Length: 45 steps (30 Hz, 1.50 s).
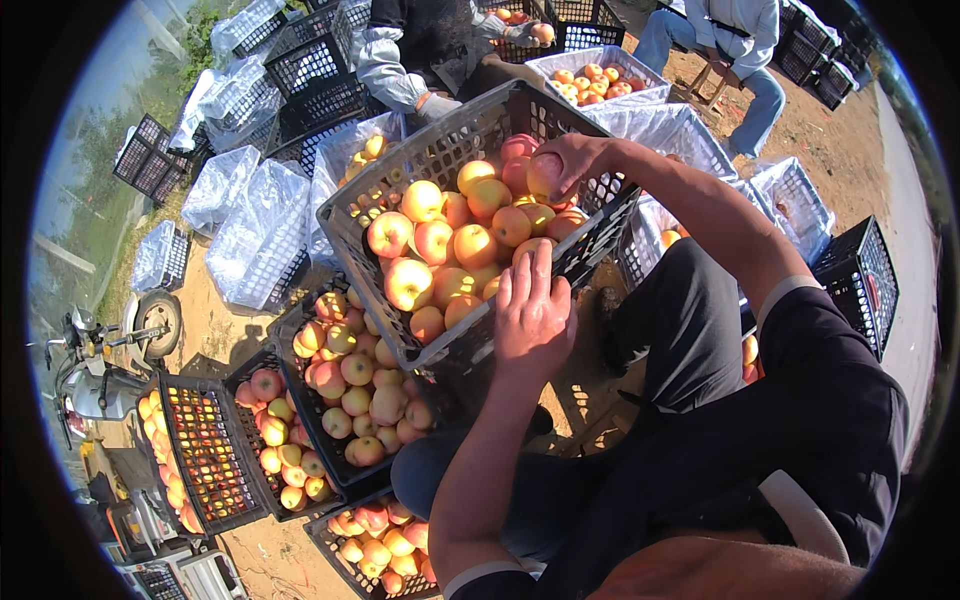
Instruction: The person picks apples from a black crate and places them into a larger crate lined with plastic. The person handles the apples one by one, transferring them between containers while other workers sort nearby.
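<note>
A black plastic crate [442, 346] of red and yellow apples [475, 246] stands tilted before me. My right hand [571, 166] is closed round a reddish apple [545, 177] above the far right part of the crate. My left hand [534, 319] lies over the crate's near rim, palm down and fingers extended, its fingertips against an apple [531, 248] just inside. Whether the left thumb touches anything is hidden. More apples [357, 369] fill a second black crate [289, 352] at the near left.
Further apple crates [259, 442] stand lower left. Plastic-lined crates [259, 232] lie at upper left, others [664, 127] at upper right. A co-worker's gloved hand [525, 34] holds an apple at the top; another person [731, 45] sits at upper right. A motorcycle [101, 390] stands far left.
</note>
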Each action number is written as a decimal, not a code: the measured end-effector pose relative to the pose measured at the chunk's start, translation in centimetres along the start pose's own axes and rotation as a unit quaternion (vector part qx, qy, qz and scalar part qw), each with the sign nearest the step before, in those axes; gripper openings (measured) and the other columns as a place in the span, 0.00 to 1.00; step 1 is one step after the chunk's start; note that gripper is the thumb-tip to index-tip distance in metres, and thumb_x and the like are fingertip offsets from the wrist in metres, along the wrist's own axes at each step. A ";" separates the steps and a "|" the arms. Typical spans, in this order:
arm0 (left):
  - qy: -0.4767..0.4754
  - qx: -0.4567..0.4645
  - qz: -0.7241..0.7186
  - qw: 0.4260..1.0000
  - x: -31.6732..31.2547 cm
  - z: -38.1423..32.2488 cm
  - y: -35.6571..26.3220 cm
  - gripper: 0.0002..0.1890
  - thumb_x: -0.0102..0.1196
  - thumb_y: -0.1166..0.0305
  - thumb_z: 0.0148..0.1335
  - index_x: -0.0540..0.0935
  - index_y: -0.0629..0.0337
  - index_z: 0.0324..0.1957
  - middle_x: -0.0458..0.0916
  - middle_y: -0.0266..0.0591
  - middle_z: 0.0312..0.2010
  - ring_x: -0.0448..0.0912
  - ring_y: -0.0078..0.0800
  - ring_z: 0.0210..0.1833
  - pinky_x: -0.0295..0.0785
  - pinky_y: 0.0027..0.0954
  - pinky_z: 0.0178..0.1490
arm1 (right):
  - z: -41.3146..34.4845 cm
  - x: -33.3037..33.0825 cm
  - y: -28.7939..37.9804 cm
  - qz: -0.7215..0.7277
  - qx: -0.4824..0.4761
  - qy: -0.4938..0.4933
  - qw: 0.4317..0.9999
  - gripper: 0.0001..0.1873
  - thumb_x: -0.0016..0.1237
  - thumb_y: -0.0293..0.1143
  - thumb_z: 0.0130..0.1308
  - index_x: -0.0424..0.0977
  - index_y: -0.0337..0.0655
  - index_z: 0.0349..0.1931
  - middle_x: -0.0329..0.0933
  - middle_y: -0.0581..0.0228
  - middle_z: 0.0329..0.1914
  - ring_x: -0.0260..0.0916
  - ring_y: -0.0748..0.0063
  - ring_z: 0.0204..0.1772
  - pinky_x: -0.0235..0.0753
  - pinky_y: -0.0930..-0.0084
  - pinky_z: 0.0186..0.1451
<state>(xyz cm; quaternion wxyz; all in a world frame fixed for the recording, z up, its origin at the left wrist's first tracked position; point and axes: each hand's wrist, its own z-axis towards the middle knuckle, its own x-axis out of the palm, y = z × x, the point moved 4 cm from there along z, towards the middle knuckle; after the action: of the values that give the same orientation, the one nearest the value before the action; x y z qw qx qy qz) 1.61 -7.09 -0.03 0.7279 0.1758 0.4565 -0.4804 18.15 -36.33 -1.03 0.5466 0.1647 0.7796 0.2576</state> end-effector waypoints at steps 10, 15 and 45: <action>-0.073 -0.134 -0.166 0.974 -3.0 -1.0 1.2 0.39 0.72 0.69 0.75 0.72 0.65 0.84 0.75 0.64 0.80 0.80 0.66 0.79 0.78 0.60 0.81 | -5.0 5.4 10.7 0.593 -0.258 0.085 0.758 0.50 0.83 0.50 0.69 0.73 0.32 0.83 0.84 0.56 0.78 0.84 0.62 0.78 0.80 0.62 0.85; -0.140 -0.166 -0.279 0.935 -3.5 -1.3 2.2 0.42 0.73 0.74 0.74 0.68 0.71 0.85 0.82 0.66 0.73 0.85 0.61 0.75 0.81 0.55 0.80 | -5.0 6.3 10.7 0.616 -0.269 0.076 0.737 0.51 0.82 0.52 0.71 0.72 0.31 0.83 0.84 0.55 0.77 0.83 0.62 0.79 0.80 0.63 0.86; -0.077 -0.191 -0.123 0.971 -3.4 -0.6 0.9 0.39 0.76 0.68 0.72 0.74 0.69 0.79 0.84 0.63 0.66 0.83 0.66 0.71 0.79 0.61 0.75 | -10.6 4.7 13.9 0.253 -0.327 -0.172 0.894 0.63 0.79 0.63 0.70 0.60 0.41 0.94 0.71 0.48 0.89 0.71 0.52 0.90 0.74 0.51 0.89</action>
<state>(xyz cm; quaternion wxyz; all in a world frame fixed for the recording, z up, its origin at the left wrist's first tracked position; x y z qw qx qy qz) 1.70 -4.35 2.34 0.7160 -0.0618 0.5007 -0.4825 6.24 -24.88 6.28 0.6111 0.2100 0.4772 0.5955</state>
